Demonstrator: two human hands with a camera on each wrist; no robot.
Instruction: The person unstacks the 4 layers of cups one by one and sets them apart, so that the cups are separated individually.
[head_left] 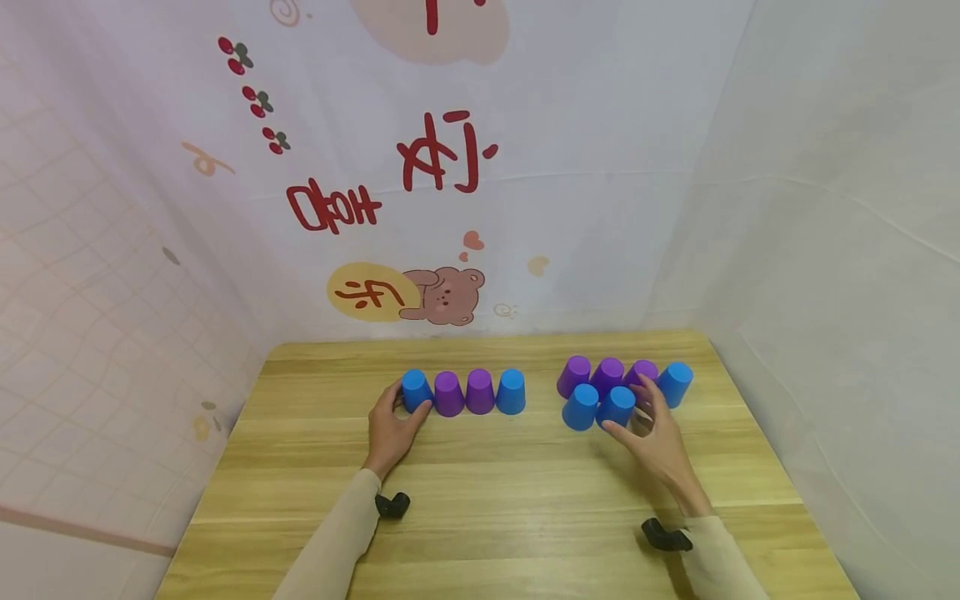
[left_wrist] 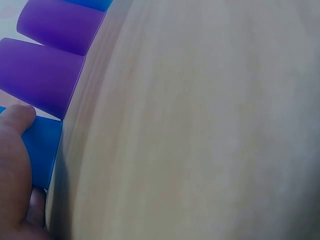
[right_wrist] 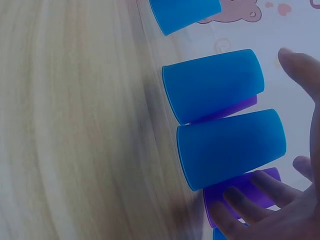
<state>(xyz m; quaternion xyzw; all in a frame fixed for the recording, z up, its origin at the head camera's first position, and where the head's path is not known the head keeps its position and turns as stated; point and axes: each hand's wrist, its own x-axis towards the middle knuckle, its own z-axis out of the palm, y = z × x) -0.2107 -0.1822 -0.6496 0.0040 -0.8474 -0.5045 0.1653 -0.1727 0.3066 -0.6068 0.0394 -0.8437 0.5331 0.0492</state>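
On the pale wood-grain worktop [head_left: 480, 508], smooth tapered cups, apparently plastic, stood mouth-down in two groups. In the left row, we saw the left hand [head_left: 393, 435] with thumb and fingers curled round the blue tapered cup [head_left: 416, 388] at the near-hand end; two purple tapered cups [head_left: 448, 395] and a second blue tapered cup [head_left: 511, 393] completed it. In the right cluster, we saw the right hand [head_left: 658, 446] spread wide about the right-hand blue tapered cup of the front pair [head_left: 618, 403], its fingers lying before a purple tapered cup [right_wrist: 270, 176]; the thumb stood apart, and we could not tell whether the fingertips touched. We judged the cups light, thin-walled, fairly stiff and somewhat slippery, best held on opposite sides below the narrow top, with gentle pressure.
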